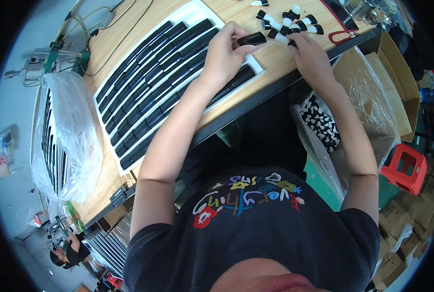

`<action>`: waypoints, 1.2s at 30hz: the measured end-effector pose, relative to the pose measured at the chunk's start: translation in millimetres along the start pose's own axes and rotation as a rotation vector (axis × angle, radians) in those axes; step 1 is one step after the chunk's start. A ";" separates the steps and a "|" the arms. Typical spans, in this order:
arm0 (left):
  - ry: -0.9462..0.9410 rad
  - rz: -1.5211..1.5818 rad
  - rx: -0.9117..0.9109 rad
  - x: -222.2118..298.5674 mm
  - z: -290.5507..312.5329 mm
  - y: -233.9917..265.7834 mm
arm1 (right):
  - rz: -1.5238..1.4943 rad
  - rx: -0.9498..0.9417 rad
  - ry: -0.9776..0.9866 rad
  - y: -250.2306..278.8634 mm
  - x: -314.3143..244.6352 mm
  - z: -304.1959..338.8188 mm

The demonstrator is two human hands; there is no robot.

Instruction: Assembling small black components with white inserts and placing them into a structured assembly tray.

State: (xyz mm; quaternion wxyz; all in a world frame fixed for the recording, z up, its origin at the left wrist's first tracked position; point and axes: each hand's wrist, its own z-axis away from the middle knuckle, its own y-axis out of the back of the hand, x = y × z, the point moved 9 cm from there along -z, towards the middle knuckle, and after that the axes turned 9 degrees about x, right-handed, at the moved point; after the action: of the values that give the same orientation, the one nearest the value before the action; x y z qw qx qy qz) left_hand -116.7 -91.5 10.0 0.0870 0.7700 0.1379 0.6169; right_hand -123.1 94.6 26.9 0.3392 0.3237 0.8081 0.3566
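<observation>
My left hand (222,54) is closed round a glossy black tube (252,39), held level above the near right corner of a white tray (208,10). Rows of similar black tubes (154,74) lie in that tray. On the right, my right hand (310,54) has its fingertips closed at the black end of a small black-and-white piece (281,38). That piece lies at the near edge of a loose pile of several similar pieces (302,24), each with a white body and black ends. The fingers partly hide its end.
Below the table edge stands an open carton (372,82) with a plastic-lined bag of black-and-white pieces (319,121). Red-handled snips (342,36) lie by the pile. A plastic-wrapped tray stack (66,141) stands left. A red stool (405,169) is at right; another person (73,250) works far left.
</observation>
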 end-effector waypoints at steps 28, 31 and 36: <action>0.098 0.461 -0.138 65.6 103.9 35.2 | -0.616 -0.324 -0.062 51.0 -134.2 8.4; 0.117 0.475 -0.146 67.5 109.2 39.7 | -0.746 -0.390 -0.119 44.0 -140.0 8.2; 0.006 0.222 -0.033 70.7 115.0 60.7 | -0.738 -0.473 0.023 25.2 -159.3 1.1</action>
State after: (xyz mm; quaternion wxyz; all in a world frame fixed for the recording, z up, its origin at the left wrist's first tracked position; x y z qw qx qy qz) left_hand 15.8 -122.2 68.2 0.0304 0.7772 0.0418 0.6271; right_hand -25.9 -13.4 97.0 0.4997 -0.0774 0.7695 0.3901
